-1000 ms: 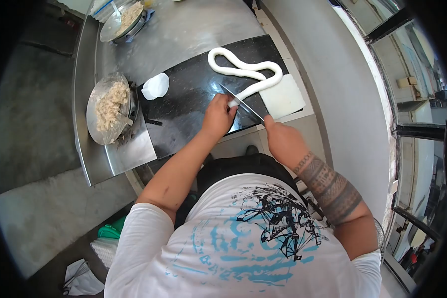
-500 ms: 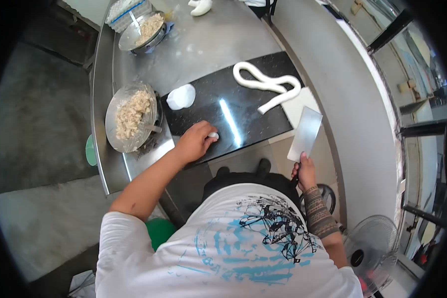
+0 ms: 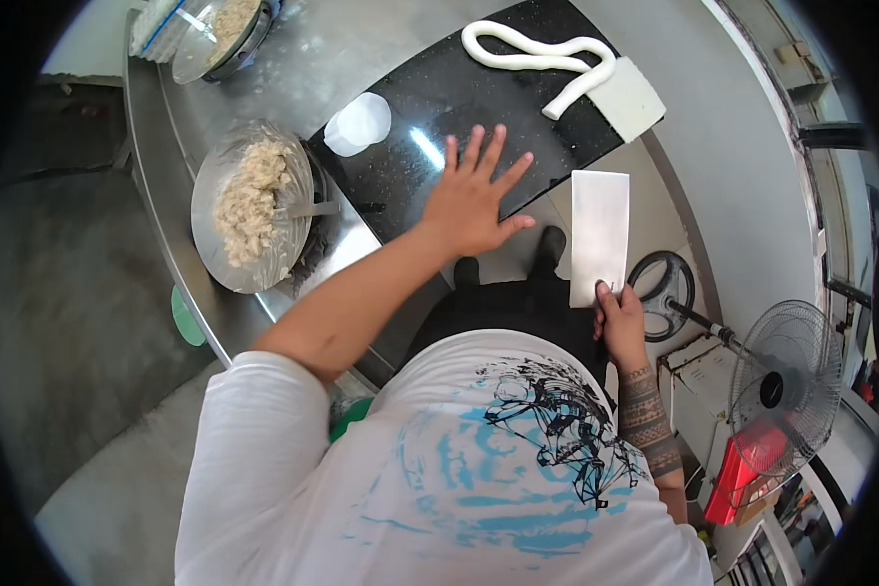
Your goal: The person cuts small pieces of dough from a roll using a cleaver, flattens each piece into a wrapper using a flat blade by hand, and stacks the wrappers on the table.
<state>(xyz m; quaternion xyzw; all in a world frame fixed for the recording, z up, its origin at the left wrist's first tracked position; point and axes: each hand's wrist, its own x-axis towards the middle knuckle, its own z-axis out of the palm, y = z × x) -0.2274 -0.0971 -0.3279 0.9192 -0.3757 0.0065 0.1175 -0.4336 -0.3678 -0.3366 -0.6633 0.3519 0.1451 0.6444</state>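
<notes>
My left hand (image 3: 471,200) is spread wide, palm down, over the near part of a black stone slab (image 3: 547,137); whatever lies beneath the palm is hidden. Held off the slab's near right side is a cleaver (image 3: 601,234) with a broad rectangular blade, gripped by my right hand (image 3: 620,322). A long rope of white dough (image 3: 537,59) lies looped at the slab's far right. To the left of my spread fingers sit thin white dough rounds (image 3: 359,124), overlapping each other.
On the steel counter at left, a bowl (image 3: 205,210) holds a pale chunky filling (image 3: 254,210) and a utensil. A second bowl (image 3: 249,54) stands farther back. A white board (image 3: 630,98) borders the slab's right edge. A standing fan (image 3: 786,381) is at my right.
My left hand has gone from a pinch on a small white piece to flat, spread fingers, moving rightward. The cleaver has turned more upright in my right hand. The view has shifted.
</notes>
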